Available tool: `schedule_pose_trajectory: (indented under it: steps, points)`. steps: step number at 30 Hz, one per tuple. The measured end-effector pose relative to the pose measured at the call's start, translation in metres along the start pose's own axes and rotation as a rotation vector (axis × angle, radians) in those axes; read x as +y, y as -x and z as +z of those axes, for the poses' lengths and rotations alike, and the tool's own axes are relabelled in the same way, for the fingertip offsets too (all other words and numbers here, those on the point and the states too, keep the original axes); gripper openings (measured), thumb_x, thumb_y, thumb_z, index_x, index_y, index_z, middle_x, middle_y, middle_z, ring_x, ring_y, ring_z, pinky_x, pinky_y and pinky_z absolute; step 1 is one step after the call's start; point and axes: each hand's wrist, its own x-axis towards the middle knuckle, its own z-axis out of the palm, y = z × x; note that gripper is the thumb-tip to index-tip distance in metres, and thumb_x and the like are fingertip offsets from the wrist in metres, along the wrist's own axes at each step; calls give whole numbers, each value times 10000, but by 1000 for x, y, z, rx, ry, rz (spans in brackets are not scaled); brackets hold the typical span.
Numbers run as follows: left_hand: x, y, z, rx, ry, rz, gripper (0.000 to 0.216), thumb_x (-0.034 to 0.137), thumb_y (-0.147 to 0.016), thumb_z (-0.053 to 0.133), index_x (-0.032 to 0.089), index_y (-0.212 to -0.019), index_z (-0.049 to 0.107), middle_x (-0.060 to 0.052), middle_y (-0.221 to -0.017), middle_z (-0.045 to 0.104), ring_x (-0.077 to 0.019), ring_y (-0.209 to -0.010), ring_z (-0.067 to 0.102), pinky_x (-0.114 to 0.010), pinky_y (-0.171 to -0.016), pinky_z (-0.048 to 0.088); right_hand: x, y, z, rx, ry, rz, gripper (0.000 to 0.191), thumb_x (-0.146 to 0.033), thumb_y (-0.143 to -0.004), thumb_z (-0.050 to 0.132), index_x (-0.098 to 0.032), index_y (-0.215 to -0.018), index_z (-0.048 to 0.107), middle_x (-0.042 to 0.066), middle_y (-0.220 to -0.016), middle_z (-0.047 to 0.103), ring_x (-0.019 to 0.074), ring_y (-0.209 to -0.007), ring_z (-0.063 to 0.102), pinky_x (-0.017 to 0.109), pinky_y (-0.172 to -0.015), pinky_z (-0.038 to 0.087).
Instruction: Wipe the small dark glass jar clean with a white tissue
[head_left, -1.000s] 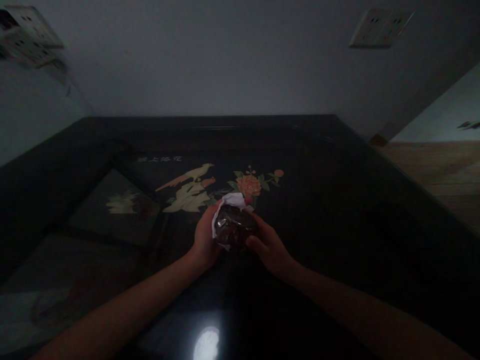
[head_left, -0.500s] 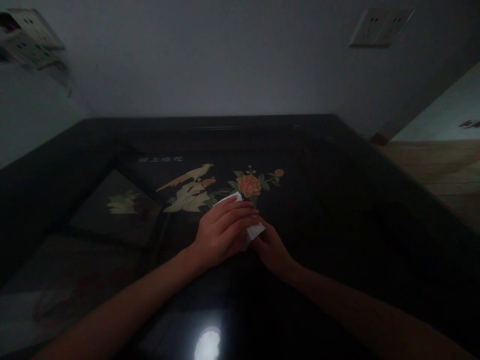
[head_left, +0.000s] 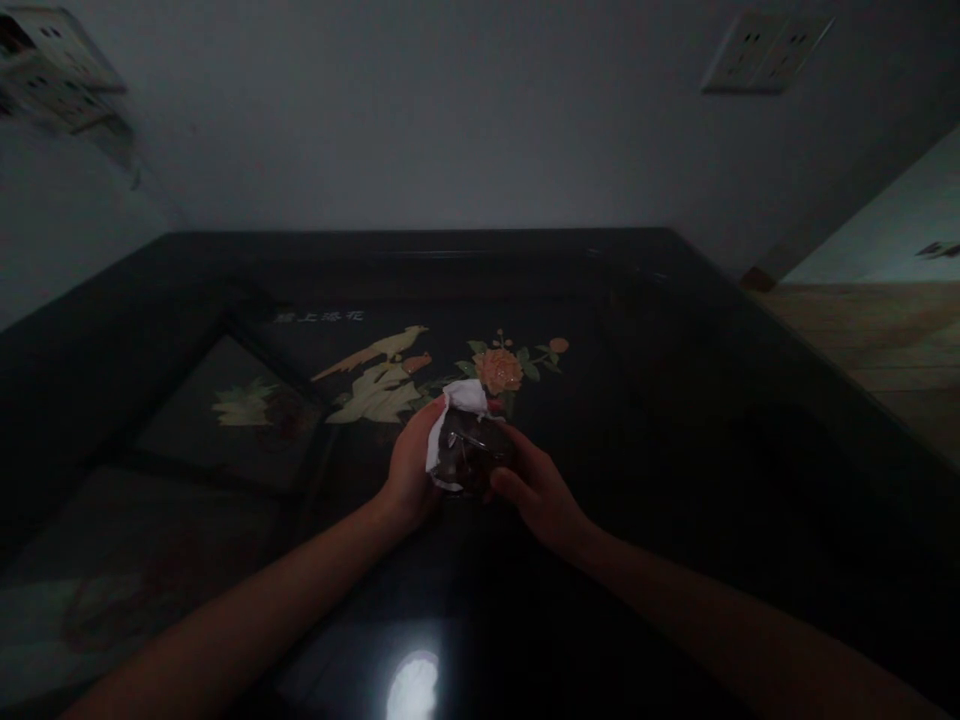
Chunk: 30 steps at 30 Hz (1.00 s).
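Note:
A dark brown, glossy, rounded object [head_left: 471,450] is held between my two hands above the black tabletop. Its surface catches light, and its exact kind cannot be made out. White tissue [head_left: 466,396] wraps around its far and left sides. My left hand [head_left: 412,455] is closed around the left side, pressing the tissue against the object; most of its fingers are hidden behind it. From the right, my right hand [head_left: 534,485] grips the object, with the thumb on its near side.
The glossy black table [head_left: 645,560] carries an inlaid bird [head_left: 386,348] and a pink flower [head_left: 499,371]. It meets a grey wall [head_left: 450,120] with a socket plate [head_left: 766,52] at right and more sockets [head_left: 64,75] at left. Wooden floor [head_left: 885,335] shows at right.
My left hand has moved from over the tissue to the left side, uncovering the dark object. The tissue now spreads around its far and left sides. My right hand stays at the right.

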Motion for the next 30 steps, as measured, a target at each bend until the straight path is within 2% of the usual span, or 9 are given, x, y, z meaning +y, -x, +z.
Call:
schedule_pose_trajectory:
  steps: [3,8,12,15,18,20,22,26,30]
  points:
    - [0,0,1,-32,-24,-4,398,391,-868,379,137,-836,684,-85,-796,727,-234,-825,680,-344,-737,537,0,-1,0,-13,-29,-4,602,-565,-743,650,-212,-1210,511,39,-919,663,133,-668,607,251,-576,515]
    - [0,7,-6,35,-264,253,355,393,-899,407,174,-912,686,-71,-939,726,-216,-860,663,-327,-792,514,-3,0,0,10,22,18,606,-571,-730,655,-195,-1184,513,61,-973,646,147,-696,598,256,-590,499]
    - [6,13,-9,-122,-670,722,356,284,-946,337,168,-1016,666,-89,-1116,677,-206,-1056,603,-352,-941,446,-5,0,1,60,91,15,558,-562,-740,642,-179,-1126,520,41,-878,623,159,-698,579,257,-589,481]
    - [8,11,-10,-243,-930,1053,322,175,-925,347,158,-1069,636,-97,-1113,675,-190,-1082,590,-372,-982,429,-5,0,2,94,150,-2,451,-558,-742,635,-172,-961,549,-1,-729,567,138,-627,524,242,-549,447]
    - [8,7,-12,-309,-1126,1279,284,145,-886,422,143,-1099,609,-104,-1096,685,-201,-1064,604,-404,-996,432,-5,-2,3,122,180,-1,410,-550,-735,634,-170,-855,540,-23,-661,513,120,-584,473,231,-517,421]
    - [8,4,-14,-339,-1181,1356,282,151,-876,442,137,-1111,597,-109,-1090,688,-216,-1073,602,-416,-990,441,-5,-2,4,138,185,-3,400,-537,-726,642,-167,-837,539,-28,-647,501,116,-574,463,227,-505,416]
    - [8,3,-15,-343,-1166,1346,289,148,-881,421,137,-1112,594,-110,-1077,690,-214,-1075,598,-406,-977,450,-6,-3,4,148,176,7,365,-507,-734,645,-170,-822,537,-29,-641,508,114,-566,475,225,-500,420]
    - [8,5,-15,-296,-985,1164,324,158,-917,331,141,-1070,616,-108,-1038,690,-196,-1049,604,-390,-995,422,-5,-2,5,122,108,37,327,-464,-762,638,-179,-889,540,-24,-671,565,111,-544,540,223,-497,447]
    - [3,7,-12,-129,-647,750,380,326,-945,322,143,-1000,651,-101,-992,696,-210,-956,629,-346,-882,475,-2,-2,4,114,19,42,463,-490,-749,658,-173,-1060,528,12,-783,627,106,-530,580,227,-479,470]
